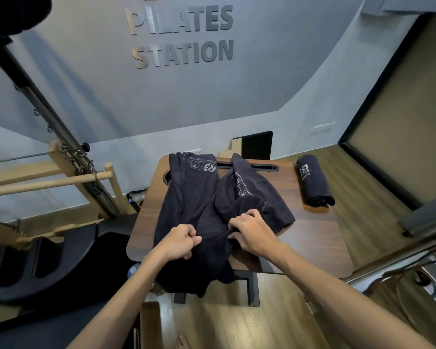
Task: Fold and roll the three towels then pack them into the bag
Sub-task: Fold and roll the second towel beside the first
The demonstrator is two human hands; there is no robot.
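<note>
Head view: a small wooden table [312,248] carries two loose dark towels. One towel [186,197] lies spread down the left half, its near end hanging over the near edge. The left hand [180,241] is fisted, gripping a bunch of this towel near that edge. The right hand [252,234], fingers curled, grips crumpled cloth where the other towel [259,197], heaped centre-right, meets it. A rolled towel [314,180] lies at the far right corner, apart from both. No bag can be made out.
</note>
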